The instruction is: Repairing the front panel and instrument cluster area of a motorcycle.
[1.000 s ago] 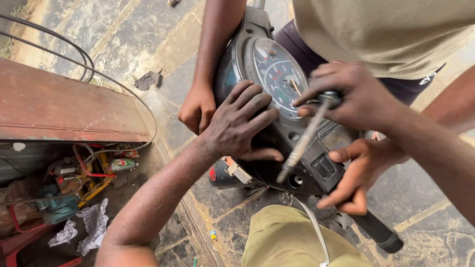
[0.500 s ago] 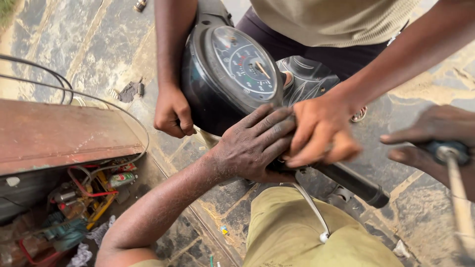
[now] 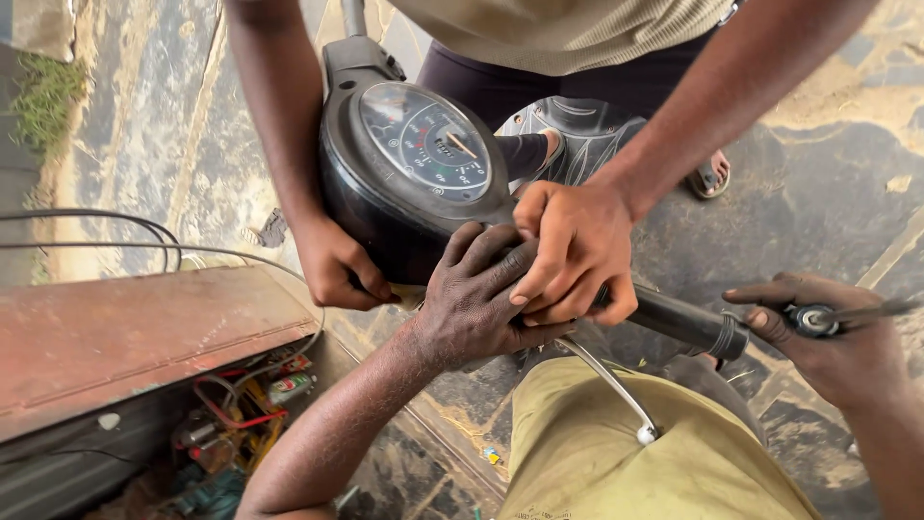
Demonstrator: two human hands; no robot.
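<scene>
Left hand (image 3: 476,299) clamped on the black round-dialled scooter instrument housing (image 3: 404,183), right hand (image 3: 828,337) at frame right gripping a metal-shafted screwdriver (image 3: 847,316); crowded co-worker's hands (image 3: 573,255) risk pinched fingers if the housing slips.

Both forearms are seen bare, no sleeves reaching them; olive-green trousers (image 3: 616,453) are worn at lower centre.
</scene>
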